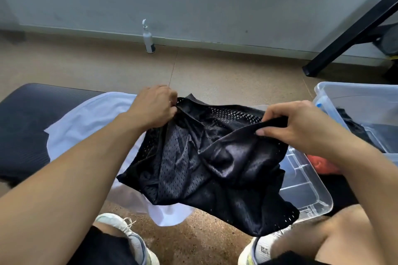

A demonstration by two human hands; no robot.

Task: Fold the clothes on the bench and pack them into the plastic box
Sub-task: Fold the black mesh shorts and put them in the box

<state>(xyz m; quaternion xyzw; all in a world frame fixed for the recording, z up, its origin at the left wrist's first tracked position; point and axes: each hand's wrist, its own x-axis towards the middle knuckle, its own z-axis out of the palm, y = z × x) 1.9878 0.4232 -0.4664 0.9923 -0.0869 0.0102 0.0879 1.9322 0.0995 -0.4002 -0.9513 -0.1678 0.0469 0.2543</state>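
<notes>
A black mesh garment point(206, 163) hangs crumpled between my hands, above the bench. My left hand point(154, 105) pinches its top left edge. My right hand point(288, 122) grips the dark waistband at its top right, thumb over the cloth. Under it a white garment point(86, 118) lies spread across the black padded bench point(23, 127). A clear plastic box point(353, 101) stands at the right with dark clothing point(349, 122) inside.
A clear plastic lid point(301, 180) lies on the bench under the mesh garment's right side, with something orange point(318, 163) beside it. A white bottle point(148, 38) stands at the wall. A black diagonal frame leg point(349, 30) crosses the upper right. My knees and white shoes point(129, 236) are below.
</notes>
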